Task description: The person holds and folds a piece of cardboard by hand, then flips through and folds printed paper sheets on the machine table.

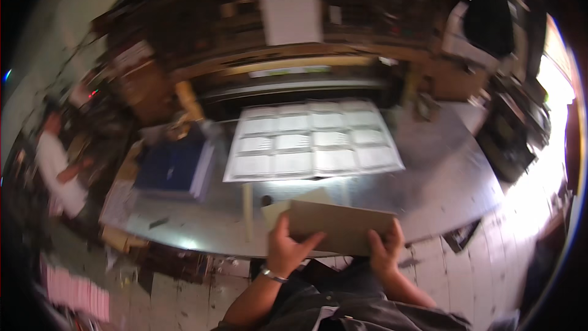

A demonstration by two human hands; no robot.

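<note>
Between my hands, over the near edge of the metal table [429, 165], is a flat grey-brown piece of board [337, 225]. My left hand [289, 246] grips its left end, thumb across the face. At the right end, my right hand [386, 246] is closed on it in the same way. Another paler board or sheet [315, 196] shows just behind its upper edge; whether I hold that too, I cannot tell. Beyond lies a large printed white sheet [294, 142] with a grid of page blocks, apart from my hands.
A dark blue thick book or stack [168, 164] sits at the table's left. Behind rises a large dark machine [367, 24] with a white paper on its front. Pink sheets [76, 291] are stacked at lower left. A person in white [58, 168] stands at far left.
</note>
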